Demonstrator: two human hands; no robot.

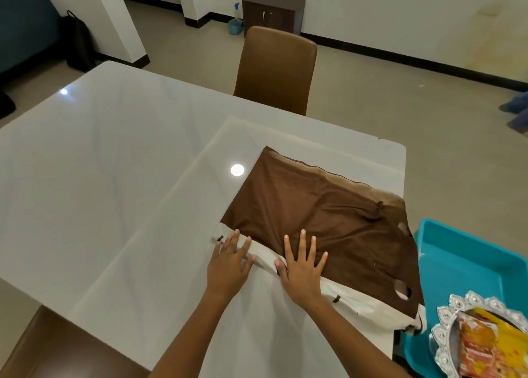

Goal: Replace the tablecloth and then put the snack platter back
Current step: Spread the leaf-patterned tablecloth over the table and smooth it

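Observation:
A folded brown tablecloth (320,220) with a white border lies on the near right part of the white table (100,155). My left hand (230,263) rests flat on the white border at the fold's near left corner, fingers spread. On the brown cloth just to its right, my right hand (303,266) presses flat, thumb at the border. A silver snack platter (483,335) holding red and yellow snack packets sits at the lower right, off the table, in a teal tray (468,260).
A brown chair (275,69) stands at the table's far side. Another brown chair seat (43,346) shows at the lower left. A dark cabinet (271,12) and a spray bottle (235,20) stand by the far wall. A thin pale sheet covers the table's right half.

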